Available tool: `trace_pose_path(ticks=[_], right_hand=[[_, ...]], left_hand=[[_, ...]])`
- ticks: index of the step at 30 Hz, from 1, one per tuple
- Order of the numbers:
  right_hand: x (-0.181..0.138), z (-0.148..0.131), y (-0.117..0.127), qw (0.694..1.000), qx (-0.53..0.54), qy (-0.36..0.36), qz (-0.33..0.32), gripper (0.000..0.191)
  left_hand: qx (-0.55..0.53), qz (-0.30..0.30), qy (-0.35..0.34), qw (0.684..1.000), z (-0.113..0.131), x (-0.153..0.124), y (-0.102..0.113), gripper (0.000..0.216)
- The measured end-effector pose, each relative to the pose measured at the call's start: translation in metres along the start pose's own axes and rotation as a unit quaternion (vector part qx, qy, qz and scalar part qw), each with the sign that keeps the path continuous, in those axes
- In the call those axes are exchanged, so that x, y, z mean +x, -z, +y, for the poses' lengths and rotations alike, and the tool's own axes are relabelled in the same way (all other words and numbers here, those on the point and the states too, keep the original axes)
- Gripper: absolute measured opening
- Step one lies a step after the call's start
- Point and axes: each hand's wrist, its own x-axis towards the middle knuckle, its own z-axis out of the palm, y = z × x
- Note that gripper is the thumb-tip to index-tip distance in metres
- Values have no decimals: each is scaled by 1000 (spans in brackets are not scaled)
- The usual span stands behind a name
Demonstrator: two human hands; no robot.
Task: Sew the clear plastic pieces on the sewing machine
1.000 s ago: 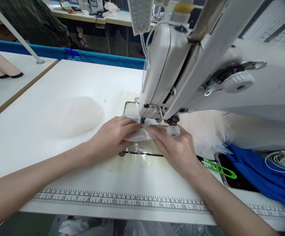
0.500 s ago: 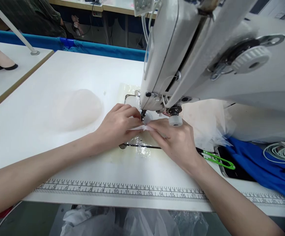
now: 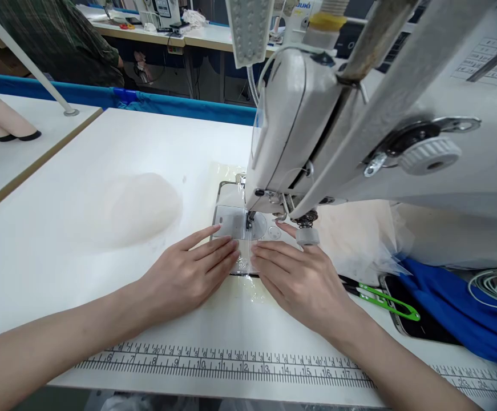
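My left hand (image 3: 188, 274) lies flat on the white table, fingers stretched out toward the metal needle plate (image 3: 231, 220) of the white sewing machine (image 3: 359, 125). My right hand (image 3: 303, 279) lies flat beside it, fingers spread and pointing at the presser foot (image 3: 249, 220). Between the two sets of fingertips sits a small, thin, translucent piece of fabric (image 3: 245, 255), pressed down just in front of the needle. Neither hand grips anything.
A pale sheer fabric piece (image 3: 132, 208) rests on the table to the left. Green thread snips (image 3: 385, 302), a phone (image 3: 415, 322) and blue cloth (image 3: 457, 314) lie at the right. A printed ruler (image 3: 231, 362) runs along the table's front edge. Another person (image 3: 60, 34) stands at the back left.
Both hands have drawn back from under the presser foot and flattened out; earlier they pinched the translucent piece at the needle. The needle plate now shows.
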Motion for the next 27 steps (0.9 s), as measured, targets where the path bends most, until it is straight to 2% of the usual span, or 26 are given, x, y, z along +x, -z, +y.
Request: trace_pose_path(ticks=[11,16,23,27], right_hand=[[1,6,-7,999,-33,0,16,26],[3,10,-11,998,-65,2,10,27],[-2,3,-8,997,-70,-8,-11,31],[-4,0,-7,998,-67,2,-3,29]], left_hand=[[-12,10,23,1000,-8,5,-7,26],[-20,-3,43,999,-13,9,-10,28],[-21,0,47,999,1,9,-2,28],[-12,-22,47,999,8,8,2,30]])
